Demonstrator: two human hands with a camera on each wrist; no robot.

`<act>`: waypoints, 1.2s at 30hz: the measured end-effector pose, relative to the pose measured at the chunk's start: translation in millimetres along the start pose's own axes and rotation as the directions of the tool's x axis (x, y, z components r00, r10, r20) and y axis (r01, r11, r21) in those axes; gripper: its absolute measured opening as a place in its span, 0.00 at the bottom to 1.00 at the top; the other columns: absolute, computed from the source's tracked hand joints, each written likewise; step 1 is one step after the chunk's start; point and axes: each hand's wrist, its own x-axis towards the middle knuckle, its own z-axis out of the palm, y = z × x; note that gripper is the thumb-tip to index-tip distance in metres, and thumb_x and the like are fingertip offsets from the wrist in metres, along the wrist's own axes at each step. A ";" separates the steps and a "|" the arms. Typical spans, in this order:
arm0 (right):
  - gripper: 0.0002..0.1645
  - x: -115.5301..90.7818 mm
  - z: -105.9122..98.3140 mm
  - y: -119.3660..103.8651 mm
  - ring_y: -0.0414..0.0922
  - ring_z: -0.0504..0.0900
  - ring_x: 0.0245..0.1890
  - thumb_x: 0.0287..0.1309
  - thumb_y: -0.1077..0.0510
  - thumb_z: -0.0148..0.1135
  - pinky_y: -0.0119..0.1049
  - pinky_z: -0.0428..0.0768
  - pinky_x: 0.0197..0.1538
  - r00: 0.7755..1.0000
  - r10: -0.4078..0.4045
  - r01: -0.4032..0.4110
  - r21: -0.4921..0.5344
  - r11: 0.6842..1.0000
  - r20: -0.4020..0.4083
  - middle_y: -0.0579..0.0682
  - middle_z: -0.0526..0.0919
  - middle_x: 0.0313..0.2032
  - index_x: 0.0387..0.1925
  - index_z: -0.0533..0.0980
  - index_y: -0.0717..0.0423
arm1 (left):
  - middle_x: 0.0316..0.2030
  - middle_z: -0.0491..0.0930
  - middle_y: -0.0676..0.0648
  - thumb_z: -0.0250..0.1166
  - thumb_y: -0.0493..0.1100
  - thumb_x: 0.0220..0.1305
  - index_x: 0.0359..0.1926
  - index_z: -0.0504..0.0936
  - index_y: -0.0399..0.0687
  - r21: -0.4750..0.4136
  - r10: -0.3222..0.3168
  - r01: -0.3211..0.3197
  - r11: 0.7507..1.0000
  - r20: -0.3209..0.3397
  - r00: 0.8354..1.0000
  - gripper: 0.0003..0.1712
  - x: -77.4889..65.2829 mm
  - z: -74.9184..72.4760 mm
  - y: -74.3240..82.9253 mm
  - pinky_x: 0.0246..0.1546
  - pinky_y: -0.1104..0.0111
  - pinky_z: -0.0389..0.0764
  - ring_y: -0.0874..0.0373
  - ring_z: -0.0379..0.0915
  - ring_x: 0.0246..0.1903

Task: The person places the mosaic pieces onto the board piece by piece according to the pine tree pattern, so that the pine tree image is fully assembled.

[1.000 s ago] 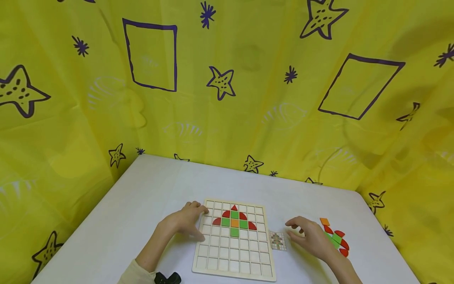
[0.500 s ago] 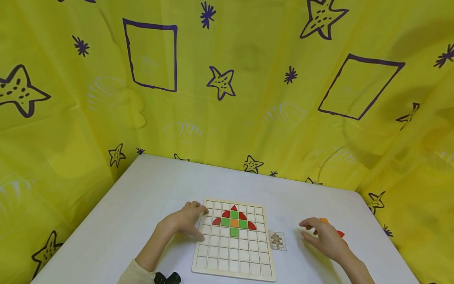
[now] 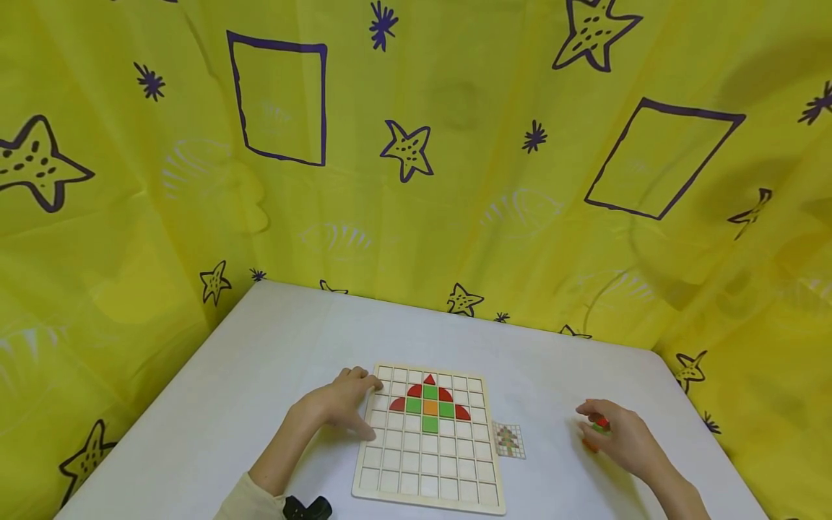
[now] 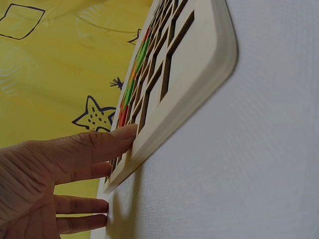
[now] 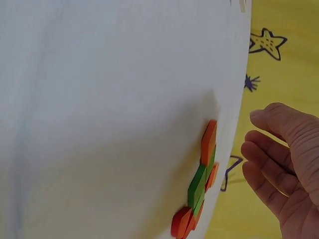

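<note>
The right hand [image 3: 627, 437] hangs over the far right of the work area, fingers loosely curved, thumb held apart, nothing between them. Below it, partly covered in the head view, a small cluster of loose mosaic tiles lies on the table [image 3: 292, 336]. The right wrist view shows an orange tile [image 5: 209, 142] at one end, a green tile [image 5: 197, 185] in the middle and a red tile [image 5: 180, 223] at the other end, side by side and touching; none touches the fingers.

These tiles look like painted wood: probably light, stiff and hard to damage, perhaps a little slick on their flat faces. They are thin but have real sides, so a thumb-and-fingertip pinch across two opposite edges should suit — the outer tiles likely come away most easily, while the middle ones give less edge to catch.

The left hand [image 3: 338, 401] is spread along the left side of the wooden grid board [image 3: 429, 466], thumb resting on its frame, the other fingers extended rather than wrapped. The board seems rigid and fairly light, best steadied or lifted by its rounded rim and kept level — the red triangle [image 3: 430, 379], orange square [image 3: 430, 408] and their neighbours sit in shallow cells and could slide out. Just beside its right edge lies a printed pattern card [image 3: 509, 440], presumably thin and easily nudged.
</note>
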 end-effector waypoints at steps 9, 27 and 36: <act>0.11 -4.0 -4.7 19.0 0.47 0.84 0.37 0.54 0.62 0.74 0.39 0.81 0.39 0.991 0.114 -0.112 -0.035 0.993 0.067 0.47 0.87 0.37 0.41 0.84 0.59 | 0.60 0.72 0.41 0.85 0.49 0.43 0.59 0.78 0.47 -0.001 0.002 -0.002 1.000 0.004 1.000 0.41 1.3 0.5 -1.4 0.60 0.44 0.74 0.43 0.65 0.62; 0.11 4.8 -8.3 42.9 0.48 0.80 0.38 0.55 0.64 0.72 0.47 0.82 0.43 0.977 0.161 -0.155 -0.047 0.987 0.143 0.51 0.86 0.38 0.41 0.83 0.61 | 0.60 0.72 0.40 0.85 0.48 0.42 0.59 0.78 0.45 -0.004 0.012 -0.012 1.000 -0.003 1.000 0.41 1.8 2.1 -3.0 0.59 0.45 0.75 0.43 0.65 0.61; 0.11 9.0 -7.3 43.4 0.45 0.76 0.35 0.56 0.62 0.73 0.43 0.79 0.40 0.975 0.149 -0.140 -0.060 0.988 0.168 0.45 0.82 0.33 0.41 0.82 0.59 | 0.60 0.73 0.41 0.85 0.48 0.43 0.59 0.78 0.46 -0.005 0.017 -0.017 1.000 0.002 1.000 0.41 1.5 1.3 -2.7 0.59 0.45 0.74 0.43 0.65 0.61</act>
